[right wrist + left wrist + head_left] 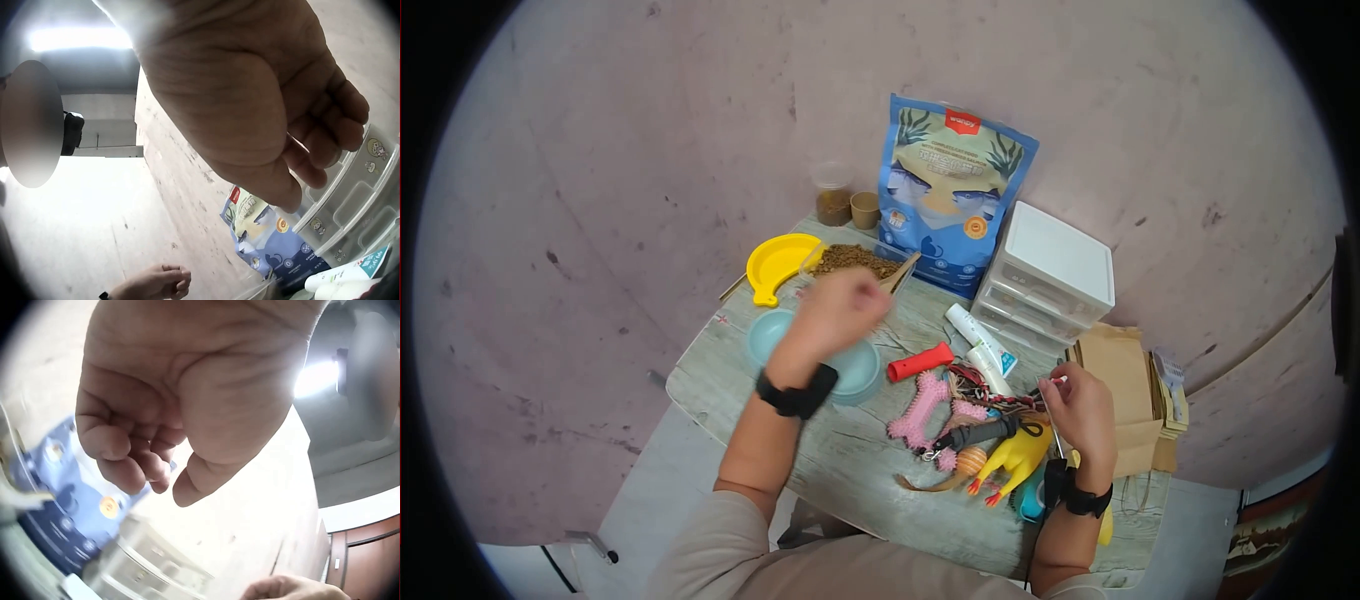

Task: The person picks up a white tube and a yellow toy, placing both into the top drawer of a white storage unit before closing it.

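My left hand (840, 308) hangs over the blue double bowl (862, 372), near a clear container of brown kibble (845, 258) with a wooden scoop (898, 273) in it. Its fingers curl loosely around nothing in the left wrist view. On the other side, my right hand (1085, 408) hovers by the pile of pet toys, its fingers loosely bent and empty in the right wrist view. Close to it lie a braided rope toy (970, 380), a yellow rubber chicken (1022, 455) and a black-handled leash (980, 432). A pink spiky bone (919, 410) lies further left.
Behind stand a blue pet food bag (950, 190) and a white drawer unit (1055, 262). White tubes (980, 338) and a red toy (920, 362) lie mid-table. Left is a yellow dish (780, 262); brown paper bags (1125, 390) stand at right.
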A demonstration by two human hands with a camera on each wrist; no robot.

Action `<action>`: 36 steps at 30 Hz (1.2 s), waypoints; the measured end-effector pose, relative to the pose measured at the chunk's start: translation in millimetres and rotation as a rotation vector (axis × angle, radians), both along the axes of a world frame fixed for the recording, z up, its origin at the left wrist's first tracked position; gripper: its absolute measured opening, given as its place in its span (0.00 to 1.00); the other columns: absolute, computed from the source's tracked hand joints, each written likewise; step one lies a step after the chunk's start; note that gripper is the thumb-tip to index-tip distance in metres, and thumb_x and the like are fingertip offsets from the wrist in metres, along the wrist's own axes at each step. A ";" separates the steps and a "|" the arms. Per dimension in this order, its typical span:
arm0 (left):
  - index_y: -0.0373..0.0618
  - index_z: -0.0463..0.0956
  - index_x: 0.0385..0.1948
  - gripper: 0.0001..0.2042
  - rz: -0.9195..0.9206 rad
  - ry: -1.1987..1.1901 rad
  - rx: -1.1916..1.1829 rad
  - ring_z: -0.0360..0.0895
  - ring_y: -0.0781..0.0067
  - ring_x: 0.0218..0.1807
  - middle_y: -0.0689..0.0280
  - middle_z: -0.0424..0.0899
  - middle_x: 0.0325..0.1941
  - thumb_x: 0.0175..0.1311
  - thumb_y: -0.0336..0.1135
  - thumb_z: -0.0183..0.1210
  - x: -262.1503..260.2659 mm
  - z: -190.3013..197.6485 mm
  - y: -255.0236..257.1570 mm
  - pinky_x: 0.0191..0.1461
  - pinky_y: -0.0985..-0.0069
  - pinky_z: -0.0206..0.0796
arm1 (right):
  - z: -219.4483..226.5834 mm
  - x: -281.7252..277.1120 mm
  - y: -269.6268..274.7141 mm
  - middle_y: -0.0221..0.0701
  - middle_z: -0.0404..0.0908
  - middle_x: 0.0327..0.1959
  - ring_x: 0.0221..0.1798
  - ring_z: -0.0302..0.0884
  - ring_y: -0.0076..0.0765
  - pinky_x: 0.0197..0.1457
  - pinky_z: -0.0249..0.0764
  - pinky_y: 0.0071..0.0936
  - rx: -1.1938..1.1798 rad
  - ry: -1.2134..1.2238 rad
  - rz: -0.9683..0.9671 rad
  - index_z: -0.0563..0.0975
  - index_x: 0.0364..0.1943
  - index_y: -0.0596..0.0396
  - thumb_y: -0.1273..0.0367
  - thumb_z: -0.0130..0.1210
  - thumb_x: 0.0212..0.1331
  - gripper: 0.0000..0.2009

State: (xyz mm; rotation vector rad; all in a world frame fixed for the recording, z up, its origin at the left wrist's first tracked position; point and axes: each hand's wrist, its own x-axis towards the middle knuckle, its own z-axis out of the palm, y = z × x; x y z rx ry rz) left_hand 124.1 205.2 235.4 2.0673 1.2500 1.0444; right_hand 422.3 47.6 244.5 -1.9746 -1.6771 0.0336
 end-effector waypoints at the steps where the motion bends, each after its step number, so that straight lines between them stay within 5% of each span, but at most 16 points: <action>1: 0.38 0.78 0.27 0.12 0.121 0.012 -0.002 0.75 0.72 0.25 0.61 0.78 0.21 0.53 0.39 0.62 -22.1 -2.6 12.7 0.31 0.74 0.67 | 4.7 -2.4 -0.3 0.35 0.74 0.16 0.19 0.73 0.37 0.25 0.68 0.32 -0.023 0.004 -0.010 0.78 0.30 0.58 0.65 0.61 0.53 0.10; 3: 0.40 0.80 0.28 0.14 0.343 0.037 -0.034 0.81 0.60 0.30 0.57 0.82 0.26 0.52 0.43 0.62 -64.7 -3.2 32.5 0.36 0.67 0.72 | 12.4 -5.3 -3.2 0.36 0.74 0.16 0.20 0.73 0.39 0.26 0.69 0.33 -0.062 0.064 -0.003 0.78 0.31 0.58 0.65 0.61 0.52 0.10; 6: 0.35 0.79 0.27 0.13 0.528 0.074 -0.018 0.77 0.67 0.24 0.56 0.80 0.21 0.52 0.38 0.62 -121.7 -51.9 76.9 0.31 0.71 0.68 | 23.5 -16.1 -0.2 0.35 0.75 0.17 0.22 0.74 0.40 0.27 0.70 0.34 -0.120 0.180 0.017 0.78 0.33 0.59 0.65 0.61 0.51 0.11; 8: 0.32 0.80 0.28 0.18 0.560 0.195 -0.270 0.82 0.52 0.34 0.48 0.83 0.29 0.50 0.44 0.63 -140.1 -64.3 90.1 0.40 0.65 0.72 | 41.1 -31.1 12.8 0.37 0.77 0.19 0.24 0.76 0.42 0.30 0.71 0.36 -0.145 0.010 0.150 0.78 0.35 0.58 0.65 0.61 0.52 0.11; 13: 0.30 0.80 0.28 0.20 0.497 0.106 -0.415 0.82 0.52 0.32 0.47 0.83 0.28 0.48 0.44 0.66 -153.4 -88.1 89.9 0.39 0.65 0.72 | 45.5 -57.7 89.5 0.38 0.76 0.19 0.22 0.75 0.42 0.29 0.70 0.35 -0.067 -0.126 0.411 0.77 0.38 0.59 0.65 0.61 0.53 0.13; 17: 0.31 0.80 0.29 0.22 0.455 0.029 -0.607 0.82 0.54 0.31 0.48 0.83 0.29 0.45 0.46 0.69 -164.6 -95.6 98.6 0.36 0.66 0.71 | 5.1 -78.3 172.8 0.42 0.79 0.30 0.34 0.78 0.48 0.37 0.73 0.42 -0.027 -0.308 0.548 0.74 0.48 0.56 0.66 0.57 0.54 0.17; 20: 0.35 0.81 0.26 0.21 0.454 0.106 -0.545 0.81 0.56 0.31 0.50 0.83 0.29 0.44 0.47 0.69 -166.6 -100.1 97.2 0.36 0.67 0.71 | -8.7 -103.9 207.5 0.46 0.79 0.38 0.40 0.78 0.54 0.41 0.75 0.45 -0.151 -0.425 0.478 0.72 0.52 0.52 0.69 0.53 0.54 0.19; 31: 0.40 0.81 0.33 0.18 0.452 0.255 -0.487 0.81 0.56 0.37 0.53 0.83 0.32 0.45 0.45 0.67 -149.9 -71.2 79.7 0.41 0.66 0.71 | -28.2 -110.0 235.3 0.46 0.78 0.36 0.39 0.79 0.53 0.41 0.75 0.44 -0.217 -0.604 0.437 0.73 0.43 0.56 0.73 0.53 0.51 0.13; 34: 0.39 0.79 0.35 0.18 0.465 0.186 -0.535 0.80 0.55 0.38 0.54 0.83 0.31 0.46 0.43 0.67 -154.7 -89.4 89.4 0.43 0.66 0.71 | -23.0 -111.1 234.5 0.45 0.78 0.35 0.40 0.79 0.52 0.40 0.75 0.43 -0.216 -0.496 0.437 0.76 0.39 0.56 0.70 0.55 0.53 0.10; 36: 0.37 0.75 0.31 0.16 0.431 -0.038 -0.411 0.81 0.59 0.30 0.54 0.82 0.26 0.49 0.40 0.66 -157.1 -105.2 96.2 0.35 0.68 0.72 | -20.1 -113.0 234.3 0.44 0.81 0.33 0.38 0.79 0.50 0.39 0.74 0.41 -0.192 -0.293 0.535 0.79 0.35 0.56 0.66 0.57 0.54 0.09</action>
